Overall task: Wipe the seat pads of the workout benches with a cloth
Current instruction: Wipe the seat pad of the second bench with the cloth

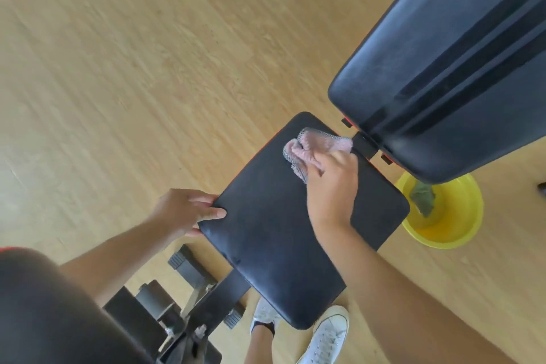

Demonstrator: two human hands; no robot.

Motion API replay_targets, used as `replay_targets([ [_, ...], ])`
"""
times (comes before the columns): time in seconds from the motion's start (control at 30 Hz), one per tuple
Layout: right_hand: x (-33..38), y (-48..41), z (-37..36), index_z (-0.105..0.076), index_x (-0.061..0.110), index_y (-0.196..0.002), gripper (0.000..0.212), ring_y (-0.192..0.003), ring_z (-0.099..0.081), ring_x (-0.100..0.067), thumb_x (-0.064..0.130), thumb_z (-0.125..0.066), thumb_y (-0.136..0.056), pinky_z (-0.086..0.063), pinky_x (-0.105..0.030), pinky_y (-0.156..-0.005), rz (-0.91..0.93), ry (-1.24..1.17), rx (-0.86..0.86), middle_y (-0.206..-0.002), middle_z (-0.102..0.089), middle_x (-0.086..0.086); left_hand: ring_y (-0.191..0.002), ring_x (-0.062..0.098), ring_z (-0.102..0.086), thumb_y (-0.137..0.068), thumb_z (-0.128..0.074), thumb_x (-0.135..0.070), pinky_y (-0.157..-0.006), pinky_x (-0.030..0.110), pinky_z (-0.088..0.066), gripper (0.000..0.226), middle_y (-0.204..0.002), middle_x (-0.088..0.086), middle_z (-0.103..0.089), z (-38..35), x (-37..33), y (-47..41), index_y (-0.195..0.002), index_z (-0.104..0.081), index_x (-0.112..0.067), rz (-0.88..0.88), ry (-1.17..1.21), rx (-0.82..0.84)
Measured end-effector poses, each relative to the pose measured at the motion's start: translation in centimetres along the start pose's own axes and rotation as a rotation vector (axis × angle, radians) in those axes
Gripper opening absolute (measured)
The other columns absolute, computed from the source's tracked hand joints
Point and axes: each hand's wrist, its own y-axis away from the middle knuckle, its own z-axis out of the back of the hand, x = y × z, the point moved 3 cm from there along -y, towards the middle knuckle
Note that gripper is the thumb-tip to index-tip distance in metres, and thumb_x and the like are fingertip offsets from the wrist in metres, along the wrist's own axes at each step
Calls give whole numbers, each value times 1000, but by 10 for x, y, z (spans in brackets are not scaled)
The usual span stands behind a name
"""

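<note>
Head view: the right hand (334,183) grips a bunched pink mesh-edged cloth (313,146) against the far end of the black padded seat pad (280,245). The left hand (183,213) clasps the pad's edge. Wiping looks mid-pass; the cleaned share is unclear.

Bare forearms (118,248), dark top (44,313) (white laced sneakers (328,334))

Backrest pad (443,62) blocks ahead — seat pad (280,245) nearside open.
</note>
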Motion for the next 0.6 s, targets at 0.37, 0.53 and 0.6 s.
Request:
replay_targets([
  [0.37,1,-18,-15,-80,4,-84,22,-79,-52,-22,-1,-63,-97,-38,-28,-67,371,94,311,-78,-66,-8,-99,37,-81,-95,-64,-18,-88,46,-65,25,-117,7,-81,11,-1,6,-108,-85,-15,94,132,51],
  [0.53,-10,41,15,-76,12,-86,23,-83,-55,-10,-5,-61,-87,-45,-21,-77,330,15,313,-86,-70,0,-95,18,-83,-88,-82,-16,-88,43,-66,18,-105,0,-86,10,-4,11,-105,-84,-24,21,35,116],
  [0.6,-21,110,25,-79,15,-94,26,-94,-61,-16,-1,-60,-89,-55,-27,-88,768,108,605,-93,-72,2,-92,14,-83,-85,-85,-11,-82,38,-67,21,-102,-5,-86,11,-3,11,-96,-84,-29,-10,10,116],
])
